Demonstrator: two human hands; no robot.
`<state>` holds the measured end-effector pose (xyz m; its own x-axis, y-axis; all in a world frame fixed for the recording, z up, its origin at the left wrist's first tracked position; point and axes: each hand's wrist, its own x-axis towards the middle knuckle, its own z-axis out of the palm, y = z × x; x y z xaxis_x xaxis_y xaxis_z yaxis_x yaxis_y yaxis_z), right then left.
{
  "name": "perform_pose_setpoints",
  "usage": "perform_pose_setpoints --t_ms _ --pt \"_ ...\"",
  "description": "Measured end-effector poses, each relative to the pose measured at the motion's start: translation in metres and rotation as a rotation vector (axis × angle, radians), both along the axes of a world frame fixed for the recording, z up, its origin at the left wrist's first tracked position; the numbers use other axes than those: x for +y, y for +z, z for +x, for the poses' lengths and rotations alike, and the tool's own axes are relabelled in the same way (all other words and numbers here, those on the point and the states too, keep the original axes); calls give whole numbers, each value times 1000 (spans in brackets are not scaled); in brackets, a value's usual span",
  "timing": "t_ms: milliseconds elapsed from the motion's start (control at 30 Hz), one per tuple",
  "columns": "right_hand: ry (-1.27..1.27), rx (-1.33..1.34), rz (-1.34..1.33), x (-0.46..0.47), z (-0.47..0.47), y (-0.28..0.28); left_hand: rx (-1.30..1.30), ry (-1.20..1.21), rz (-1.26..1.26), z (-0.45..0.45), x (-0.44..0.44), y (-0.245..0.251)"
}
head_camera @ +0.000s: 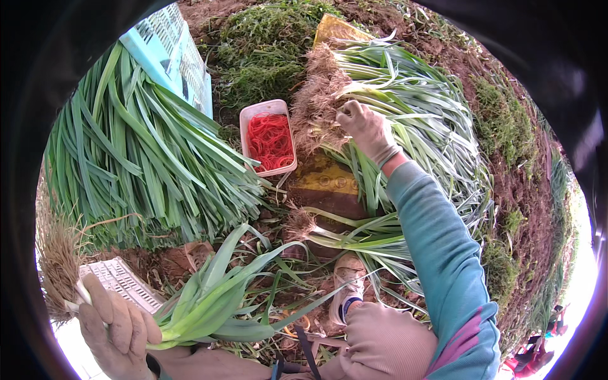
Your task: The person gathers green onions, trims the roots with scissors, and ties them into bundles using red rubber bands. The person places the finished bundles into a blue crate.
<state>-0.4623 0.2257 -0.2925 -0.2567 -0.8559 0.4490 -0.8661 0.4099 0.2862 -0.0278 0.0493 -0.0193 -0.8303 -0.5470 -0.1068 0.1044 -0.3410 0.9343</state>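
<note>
My left hand (114,323), in a pale work glove, grips a small bunch of leeks (204,308) by the white stems. Their brown roots point left and the leaves fan out rightward. My right hand (368,128), gloved as well, is over the root end of a large heap of leeks (418,99). Its fingers are curled in, and whether a stem is between them is hidden. Nearer me, a few loose leeks (351,232) lie with their roots (300,224) to the left, below my right forearm.
A plastic tub (244,137) of red rubber bands (270,142) stands between the heap and a light-blue crate (202,85) of leeks (137,156). The heap rests partly on a yellow-and-brown surface (323,178). A white slatted crate (121,280) is near my left hand. My shoe (349,280) is on the soil.
</note>
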Motion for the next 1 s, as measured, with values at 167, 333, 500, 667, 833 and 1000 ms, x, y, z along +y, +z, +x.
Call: perform_pose_setpoints --t_ms 167,333,500,667,833,1000 --pt "-103 -146 144 1 10 10 -107 145 -69 -2 9 5" --pt "-314 -130 42 2 -20 55 -6 -73 -12 -5 7 5" --pt "-347 -649 -148 -5 -63 82 -164 207 -95 -8 17 6" --pt "-378 -371 172 -23 -70 55 -168 143 -98 -16 17 4" --pt "-188 -429 -138 -10 -81 42 -144 158 -76 -20 19 1" --pt "-149 -487 27 -5 -83 39 -255 306 -115 -18 26 3"
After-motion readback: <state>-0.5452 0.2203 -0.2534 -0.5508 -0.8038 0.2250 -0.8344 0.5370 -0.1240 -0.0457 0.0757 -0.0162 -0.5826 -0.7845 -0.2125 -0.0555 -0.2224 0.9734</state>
